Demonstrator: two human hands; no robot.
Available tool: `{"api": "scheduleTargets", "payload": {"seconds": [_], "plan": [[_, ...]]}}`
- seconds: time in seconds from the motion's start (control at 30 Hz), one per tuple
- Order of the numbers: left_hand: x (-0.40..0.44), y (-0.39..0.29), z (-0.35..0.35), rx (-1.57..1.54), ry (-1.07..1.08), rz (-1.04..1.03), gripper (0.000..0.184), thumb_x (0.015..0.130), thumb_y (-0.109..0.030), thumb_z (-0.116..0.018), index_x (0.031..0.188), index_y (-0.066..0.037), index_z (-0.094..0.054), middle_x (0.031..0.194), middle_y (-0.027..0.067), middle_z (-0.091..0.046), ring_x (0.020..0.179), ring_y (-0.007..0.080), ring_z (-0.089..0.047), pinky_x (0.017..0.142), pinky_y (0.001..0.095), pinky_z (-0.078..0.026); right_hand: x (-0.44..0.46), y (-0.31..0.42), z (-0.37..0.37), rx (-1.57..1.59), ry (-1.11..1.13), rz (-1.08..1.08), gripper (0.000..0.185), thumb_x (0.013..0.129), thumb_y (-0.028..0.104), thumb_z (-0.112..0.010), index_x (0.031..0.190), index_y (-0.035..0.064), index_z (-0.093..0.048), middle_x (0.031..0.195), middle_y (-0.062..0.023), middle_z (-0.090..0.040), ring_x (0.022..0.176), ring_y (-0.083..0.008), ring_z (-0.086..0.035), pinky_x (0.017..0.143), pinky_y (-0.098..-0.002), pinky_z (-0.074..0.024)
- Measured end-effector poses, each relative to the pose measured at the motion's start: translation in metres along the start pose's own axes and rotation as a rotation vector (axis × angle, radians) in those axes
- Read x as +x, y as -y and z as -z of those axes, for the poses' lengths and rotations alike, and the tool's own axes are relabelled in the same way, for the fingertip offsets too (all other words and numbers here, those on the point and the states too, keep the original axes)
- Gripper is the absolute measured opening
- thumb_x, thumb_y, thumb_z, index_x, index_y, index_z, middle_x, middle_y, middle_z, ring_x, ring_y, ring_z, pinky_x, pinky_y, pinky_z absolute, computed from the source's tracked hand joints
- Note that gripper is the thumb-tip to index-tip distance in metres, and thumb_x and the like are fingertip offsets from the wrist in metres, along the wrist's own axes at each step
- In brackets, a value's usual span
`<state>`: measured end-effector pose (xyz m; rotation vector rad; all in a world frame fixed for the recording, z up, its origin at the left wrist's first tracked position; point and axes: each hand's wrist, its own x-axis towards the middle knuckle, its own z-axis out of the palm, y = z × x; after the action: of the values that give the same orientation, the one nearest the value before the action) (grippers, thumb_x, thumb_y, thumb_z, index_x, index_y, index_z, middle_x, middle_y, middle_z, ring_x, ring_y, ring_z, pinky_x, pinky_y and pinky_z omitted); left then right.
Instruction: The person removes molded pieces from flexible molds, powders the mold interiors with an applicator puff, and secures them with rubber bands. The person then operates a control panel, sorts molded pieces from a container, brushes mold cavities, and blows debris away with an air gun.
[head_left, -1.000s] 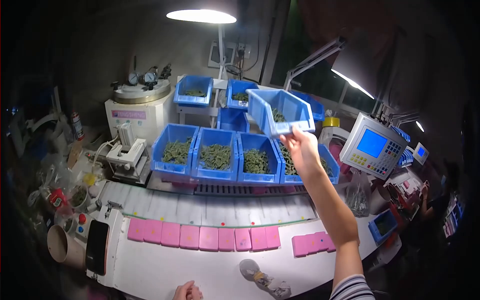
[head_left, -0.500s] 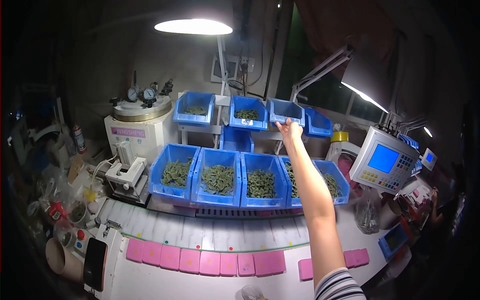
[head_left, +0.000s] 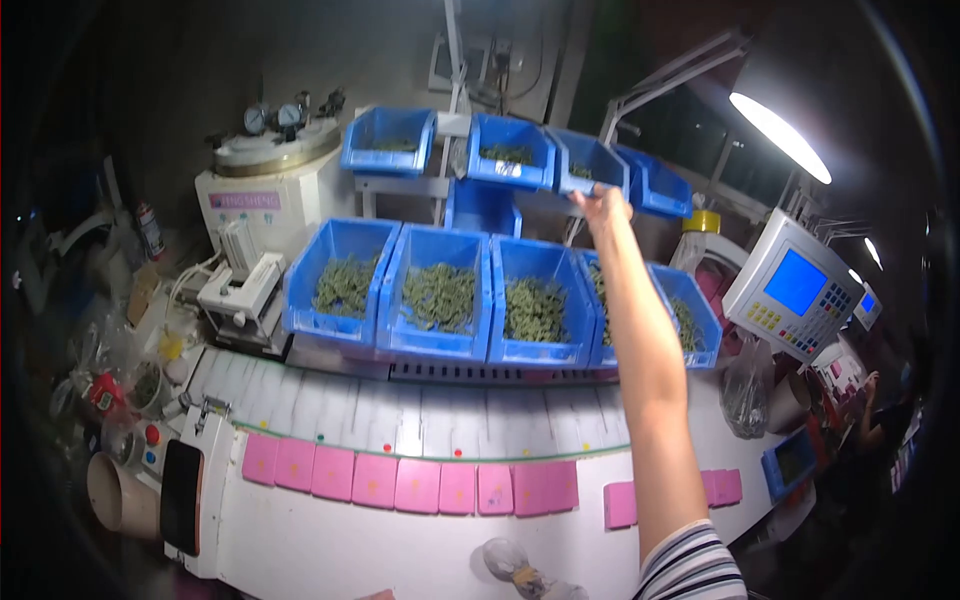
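Note:
My right hand [head_left: 607, 207] reaches up to the rack, its fingers closed on the front lip of a small blue bin [head_left: 592, 160] in the upper row. A little green material shows inside that bin. To its left hangs another blue bin [head_left: 520, 140] with dark green pieces and a white label, and to its right a blue bin [head_left: 655, 185] touches or nearly touches it. Under my forearm stand larger blue bins [head_left: 440, 350] holding heaps of small green pieces; the arm partly covers one. My left hand is not visible.
A row of pink blocks [head_left: 373, 480] lies along the white table [head_left: 350, 545]. A plastic bag [head_left: 510, 560] sits at the front edge. A phone [head_left: 182, 498] lies left, a control panel [head_left: 795, 285] stands right, and a lamp [head_left: 785, 135] hangs above it.
The view has tilted down and shifted, so the bins appear higher. My right hand stays at the same bin, and green material now shows in it. More of the plastic bag is visible.

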<state>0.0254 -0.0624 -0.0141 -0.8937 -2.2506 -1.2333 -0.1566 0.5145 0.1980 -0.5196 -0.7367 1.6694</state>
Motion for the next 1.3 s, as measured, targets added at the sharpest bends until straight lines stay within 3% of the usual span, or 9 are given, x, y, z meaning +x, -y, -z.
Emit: {"api": "scheduleTargets", "payload": {"seconds": [0.2,0.27,0.4,0.53,0.63,0.7,1.0,1.2,1.3], "plan": [[-0.016,0.014,0.001,0.002,0.138,0.037,0.026,0.074,-0.005,-0.062,0.098,0.004,-0.060,0.082,0.0190,-0.060,0.071,0.0324,-0.059,0.060,0.0376,-0.048,0.001,0.010,0.024,-0.047,0.177,-0.158,0.032,0.091,0.009,-0.039,0.107,-0.0189,-0.037,0.098,-0.0379,-0.053,0.081,-0.0487,-0.060,0.068,-0.0459,-0.0588],[-0.025,0.024,-0.001,-0.067,0.196,0.094,0.017,0.083,0.005,-0.051,0.098,0.007,-0.057,0.085,0.0146,-0.058,0.063,0.0156,-0.060,0.054,0.0254,-0.051,-0.043,0.030,0.029,-0.294,0.098,0.077,0.028,0.091,0.007,-0.037,0.104,-0.0165,-0.045,0.092,-0.0333,-0.057,0.080,-0.0444,-0.062,0.069,-0.0446,-0.0584],[-0.016,0.016,-0.002,-0.135,0.139,0.224,0.012,0.077,0.003,-0.055,0.086,0.004,-0.062,0.072,0.0128,-0.059,0.056,0.0222,-0.058,0.051,0.0290,-0.049,-0.156,0.060,0.068,-0.498,0.411,0.479,0.023,0.090,0.010,-0.044,0.087,-0.0093,-0.055,0.076,-0.0162,-0.062,0.062,-0.0227,-0.063,0.058,-0.0291,-0.0537],[-0.008,0.011,-0.002,-0.342,0.219,0.266,0.012,0.085,0.007,-0.047,0.091,0.008,-0.057,0.078,0.0093,-0.054,0.057,0.0107,-0.053,0.049,0.0215,-0.046,-0.256,0.065,0.125,-1.092,0.773,0.170,0.017,0.089,0.011,-0.050,0.084,-0.0015,-0.060,0.069,-0.0080,-0.060,0.057,-0.0113,-0.058,0.053,-0.0232,-0.0470],[0.001,0.007,-0.001,-0.530,0.268,0.486,0.013,0.088,0.002,-0.046,0.090,0.007,-0.057,0.075,0.0079,-0.054,0.058,0.0108,-0.053,0.052,0.0215,-0.047,-0.289,0.048,0.193,-1.593,1.012,0.271,0.022,0.081,0.009,-0.060,0.101,-0.0020,-0.058,0.095,-0.0137,-0.060,0.081,-0.0216,-0.062,0.065,-0.0315,-0.0509],[0.006,0.005,-0.002,-0.635,0.266,0.566,0.013,0.087,0.004,-0.047,0.090,0.008,-0.058,0.075,0.0083,-0.055,0.059,0.0110,-0.055,0.052,0.0219,-0.048,-0.302,0.046,0.223,-1.762,1.129,0.181,0.058,0.076,0.016,-0.067,0.128,0.0053,-0.043,0.127,-0.0202,-0.043,0.116,-0.0339,-0.044,0.096,-0.0428,-0.0383],[0.010,-0.007,-0.006,-0.707,0.408,0.534,0.014,0.087,0.003,-0.048,0.094,0.007,-0.059,0.076,0.0097,-0.060,0.064,0.0124,-0.059,0.059,0.0229,-0.051,-0.329,0.015,0.260,-1.703,1.096,0.260,0.079,0.072,0.012,-0.070,0.139,0.0093,-0.028,0.140,-0.0277,-0.023,0.129,-0.0454,-0.024,0.106,-0.0471,-0.0256],[-0.004,0.038,0.081,-0.111,-0.184,0.185,0.013,0.084,0.003,-0.050,0.091,0.003,-0.061,0.074,0.0074,-0.060,0.060,0.0114,-0.054,0.054,0.0211,-0.042,-0.340,0.014,0.260,-1.716,1.075,0.343,0.083,0.068,0.004,-0.069,0.139,0.0014,-0.025,0.143,-0.0261,-0.019,0.132,-0.0409,-0.020,0.108,-0.0432,-0.0190],[-0.025,0.089,0.144,0.166,-0.522,0.501,0.019,0.082,0.000,-0.054,0.100,0.000,-0.059,0.108,0.0153,-0.052,0.094,0.0250,-0.054,0.082,0.0344,-0.043,-0.344,0.019,0.256,-1.696,1.007,0.453,0.067,0.079,0.007,-0.060,0.139,0.0056,-0.029,0.145,-0.0211,-0.020,0.134,-0.0360,-0.021,0.107,-0.0427,-0.0202]]}}
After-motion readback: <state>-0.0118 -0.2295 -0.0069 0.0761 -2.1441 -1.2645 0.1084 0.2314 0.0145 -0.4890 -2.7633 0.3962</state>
